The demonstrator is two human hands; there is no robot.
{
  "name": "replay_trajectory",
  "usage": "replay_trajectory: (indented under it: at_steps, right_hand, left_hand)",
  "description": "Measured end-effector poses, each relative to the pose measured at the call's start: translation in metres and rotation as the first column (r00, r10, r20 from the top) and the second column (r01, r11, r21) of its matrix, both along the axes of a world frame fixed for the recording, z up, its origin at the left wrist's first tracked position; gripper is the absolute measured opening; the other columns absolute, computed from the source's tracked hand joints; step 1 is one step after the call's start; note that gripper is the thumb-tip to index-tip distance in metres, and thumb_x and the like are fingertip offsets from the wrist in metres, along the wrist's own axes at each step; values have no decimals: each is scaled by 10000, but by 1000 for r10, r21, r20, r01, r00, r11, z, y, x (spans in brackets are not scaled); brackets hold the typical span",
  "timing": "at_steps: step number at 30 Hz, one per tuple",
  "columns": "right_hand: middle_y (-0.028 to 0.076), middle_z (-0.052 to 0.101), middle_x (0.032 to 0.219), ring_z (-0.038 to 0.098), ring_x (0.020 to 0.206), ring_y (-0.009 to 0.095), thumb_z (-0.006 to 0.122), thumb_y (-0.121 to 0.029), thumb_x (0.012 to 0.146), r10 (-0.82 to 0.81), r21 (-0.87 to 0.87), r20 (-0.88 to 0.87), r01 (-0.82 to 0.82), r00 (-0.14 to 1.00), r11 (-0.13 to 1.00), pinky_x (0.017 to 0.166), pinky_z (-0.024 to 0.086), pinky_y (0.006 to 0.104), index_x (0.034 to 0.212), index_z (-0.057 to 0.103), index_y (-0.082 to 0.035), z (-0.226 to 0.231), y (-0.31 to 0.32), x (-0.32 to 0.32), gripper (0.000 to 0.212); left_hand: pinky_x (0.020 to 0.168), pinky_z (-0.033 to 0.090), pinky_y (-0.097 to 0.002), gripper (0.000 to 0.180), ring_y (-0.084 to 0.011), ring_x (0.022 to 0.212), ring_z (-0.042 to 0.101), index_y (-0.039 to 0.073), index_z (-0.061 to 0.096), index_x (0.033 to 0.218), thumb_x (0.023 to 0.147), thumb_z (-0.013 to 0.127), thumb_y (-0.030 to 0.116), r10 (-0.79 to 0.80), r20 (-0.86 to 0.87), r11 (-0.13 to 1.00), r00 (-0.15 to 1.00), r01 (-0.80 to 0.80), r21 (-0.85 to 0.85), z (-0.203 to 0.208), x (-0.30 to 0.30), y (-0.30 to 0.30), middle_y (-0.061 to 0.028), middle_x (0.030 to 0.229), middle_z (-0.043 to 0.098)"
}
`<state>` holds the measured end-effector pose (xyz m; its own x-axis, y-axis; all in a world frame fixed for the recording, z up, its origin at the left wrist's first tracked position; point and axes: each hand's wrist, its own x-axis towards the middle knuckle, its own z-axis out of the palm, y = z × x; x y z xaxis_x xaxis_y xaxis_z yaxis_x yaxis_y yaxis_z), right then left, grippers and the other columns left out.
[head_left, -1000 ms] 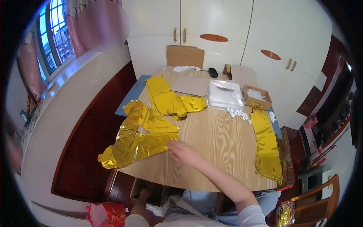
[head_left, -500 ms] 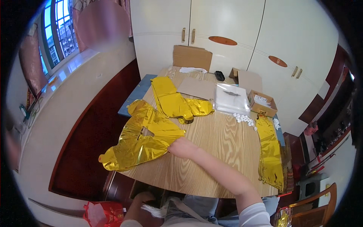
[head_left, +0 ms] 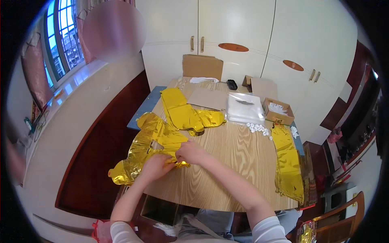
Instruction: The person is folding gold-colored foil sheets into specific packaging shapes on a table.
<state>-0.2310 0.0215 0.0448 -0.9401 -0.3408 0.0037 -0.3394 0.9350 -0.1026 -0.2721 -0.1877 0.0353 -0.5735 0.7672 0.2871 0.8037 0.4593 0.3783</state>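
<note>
Foil piece [head_left: 139, 152], gold and crinkled, lay at the near left of the worktop [head_left: 227, 174], its right side now bunched under both hands, where half a second earlier it had spread flat. The right hand [head_left: 191, 153] had shifted slightly, its grip closed on the foil piece's edge. The left hand [head_left: 156, 167], previously down at the open box [head_left: 159, 210] below the worktop, had come up onto the near edge; whether its grip had hold of anything, I could not tell. Just beyond, a second gold sheet [head_left: 180, 111] lay unchanged, as did the clear plastic stack [head_left: 244, 109], small white pieces [head_left: 257, 128], cardboard tray [head_left: 283, 117] and right-hand gold strip [head_left: 288, 168].
</note>
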Motion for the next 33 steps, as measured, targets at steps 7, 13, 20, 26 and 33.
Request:
replay_trajectory:
  at_steps: [7,13,20,26,33]
  right_hand:
    - [11,683,882,611,994,184,694,-353,813,-33,-82,24,35,999,996,896,402,345,929,748,-208,-6,1,3,194]
    - [43,688,927,634,970,231,690,-367,811,-26,-85,61,31,998,996,808,477,377,945,733,-170,-10,10,0,242]
    - [84,690,954,652,981,263,632,-247,834,130,3,-38,-130,991,991,836,522,402,939,690,-63,-39,20,28,220]
    - [122,706,914,693,873,300,575,-141,848,69,32,-3,-69,998,997,713,562,403,898,713,-58,-35,14,22,168]
    - [129,702,912,691,866,310,582,-127,839,42,-30,-66,-44,997,999,698,557,414,895,703,-50,-34,16,16,154]
  left_hand:
    - [705,523,-455,260,-346,782,668,100,730,899,838,643,338,9,98,982,995,10,-190,-20,-13,25,-143,812,695]
    - [696,524,-450,207,-335,758,663,111,727,852,814,648,299,-9,20,974,1000,13,-225,-24,-9,34,-122,778,682]
    - [718,521,-417,241,-320,831,655,81,708,927,785,681,274,-35,82,996,996,42,-85,-31,-15,27,-124,862,670]
    - [721,519,-417,252,-313,825,652,86,718,909,766,712,293,-80,87,988,993,91,-127,-23,-11,29,-118,860,658]
    - [732,522,-412,252,-319,825,658,83,732,905,787,705,303,-82,126,983,989,101,-150,-21,-15,30,-124,887,680]
